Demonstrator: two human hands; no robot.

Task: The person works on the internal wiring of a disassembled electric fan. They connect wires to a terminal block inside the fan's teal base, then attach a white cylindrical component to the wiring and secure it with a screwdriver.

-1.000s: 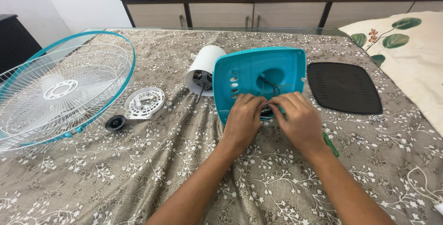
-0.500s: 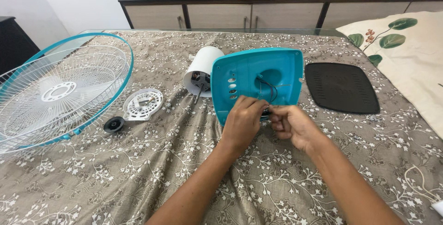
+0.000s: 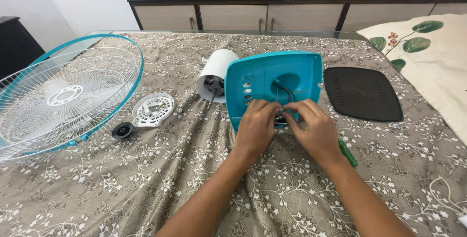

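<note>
Fingers of left hand [image 3: 256,122] and right hand [image 3: 315,126] pinch small wiring inside the teal fan base shell [image 3: 274,82] mid-bed: probably light, stiff plastic, so grip its rim.

A teal plastic fan base [image 3: 272,84] lay upside down on the floral brown cloth, its hollow underside facing up and its near edge tilted toward the person. It was roughly square with rounded corners, with a row of small oval holes along its left side and a dark recess near the middle. Black wires [image 3: 284,93] ran from that recess down to a small dark part at the near edge, half hidden under fingers.
</note>
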